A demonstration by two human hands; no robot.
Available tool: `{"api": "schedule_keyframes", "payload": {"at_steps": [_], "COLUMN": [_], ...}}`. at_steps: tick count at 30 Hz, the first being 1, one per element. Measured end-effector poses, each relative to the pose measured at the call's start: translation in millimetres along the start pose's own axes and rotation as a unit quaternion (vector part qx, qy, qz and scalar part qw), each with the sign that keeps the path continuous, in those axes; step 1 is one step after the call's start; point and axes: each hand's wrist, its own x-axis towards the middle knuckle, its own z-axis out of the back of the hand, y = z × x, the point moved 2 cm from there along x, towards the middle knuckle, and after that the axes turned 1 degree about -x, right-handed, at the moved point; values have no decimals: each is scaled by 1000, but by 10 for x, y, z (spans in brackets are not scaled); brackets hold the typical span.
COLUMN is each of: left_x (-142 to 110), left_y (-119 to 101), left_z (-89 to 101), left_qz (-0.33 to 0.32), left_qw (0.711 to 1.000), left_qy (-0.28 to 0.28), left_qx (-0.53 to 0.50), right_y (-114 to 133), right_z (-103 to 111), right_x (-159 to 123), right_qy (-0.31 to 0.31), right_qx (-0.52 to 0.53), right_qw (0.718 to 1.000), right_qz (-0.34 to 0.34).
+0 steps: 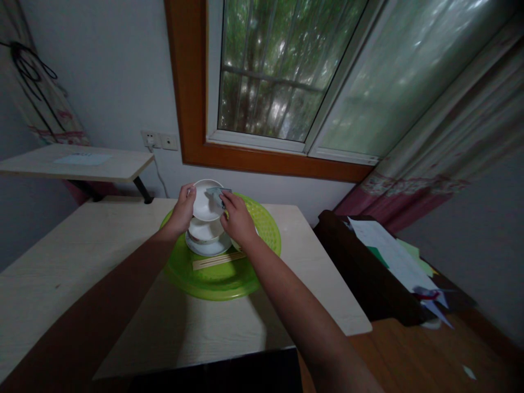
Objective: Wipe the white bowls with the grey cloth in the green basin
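My left hand [183, 209] grips the left rim of a white bowl [203, 203], which is tilted so its inside faces me. A grey-blue cloth [216, 194] is pinched in my right hand [237, 217] against the inner right side of that bowl. Just below, another white bowl [204, 231] rests on a white plate [208, 246]. Chopsticks [216, 260] lie in front of the plate. All of these are on or above a round green plastic tray [229, 292]. Part of another pale dish is hidden behind my right wrist.
The tray stands on a light wooden table [315, 262] below a window [286, 76]. A raised shelf [82, 164] is on the left, near a wall socket [159, 140] with a cable. To the right, papers [393, 254] lie on a dark piece of furniture [347, 262].
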Motion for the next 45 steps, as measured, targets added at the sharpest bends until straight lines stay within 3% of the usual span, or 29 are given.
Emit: {"api": "schedule_keyframes", "payload": {"at_steps": [11, 17, 21, 25, 31, 38, 45], "left_x": [-68, -64, -88, -145, -166, -198, -232], "left_y": [-122, -129, -170, -230, -250, -292, -307], "left_z": [-45, -40, -69, -120, -147, -162, -179], "left_qz": [25, 16, 2, -10, -24, -41, -62], "left_qw": [999, 994, 986, 981, 978, 976, 969], "left_qy": [-17, -2, 29, 70, 93, 125, 133], "left_qx": [22, 108, 164, 179, 187, 175, 200], "right_y": [-202, -383, -508, -519, -367, -405, -446], "right_z": [21, 90, 115, 83, -33, -137, -176], "right_x": [22, 0, -36, -46, -30, -33, -30], "right_qy": [-64, -184, -226, -199, -100, -6, -17], "right_qx": [77, 106, 113, 133, 245, 182, 153], "right_qw": [986, 944, 917, 914, 931, 959, 964], "right_qz": [-136, -253, -309, -326, -252, -218, -219]}}
